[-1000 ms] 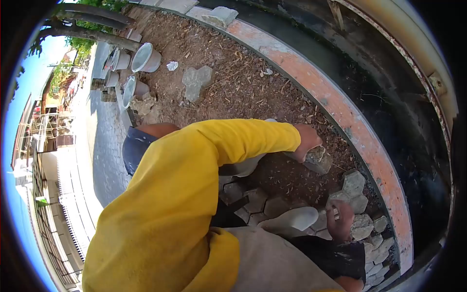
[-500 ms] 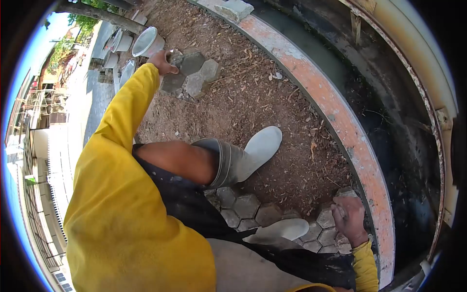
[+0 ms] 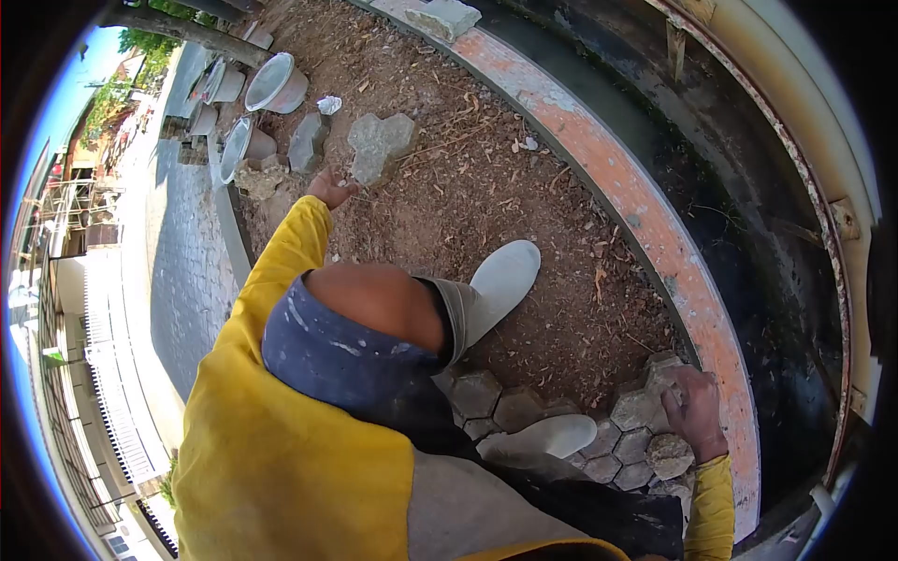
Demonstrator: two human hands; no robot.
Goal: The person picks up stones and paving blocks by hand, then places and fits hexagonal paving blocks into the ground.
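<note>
My left hand (image 3: 332, 188) reaches out low over the soil, fingers extended, with nothing visible in it. Just past its fingertips lies a grey paver piece (image 3: 379, 147) with joined hexagonal lobes. Beside that, a grey hexagonal paver (image 3: 308, 143) sits tilted. A rough, broken chunk (image 3: 261, 178) lies left of the hand. At the lower right, my right hand (image 3: 696, 409) is curled near the kerb, above the laid hexagonal pavers (image 3: 636, 409); what its fingers hold, if anything, is hidden. Close below it is a rough-faced paver (image 3: 670, 455).
A painted kerb (image 3: 645, 210) curves along a dark water channel (image 3: 697, 178) on the right. Several buckets (image 3: 278, 84) stand at the upper left. My white boots (image 3: 505, 280) are on the soil and the pavers. A concrete block (image 3: 443, 18) rests on the kerb.
My left hand has left the paver cluster and come down nearer my knee. A darker paver now sits apart, tilted, on the left. My right hand has shifted slightly right.
</note>
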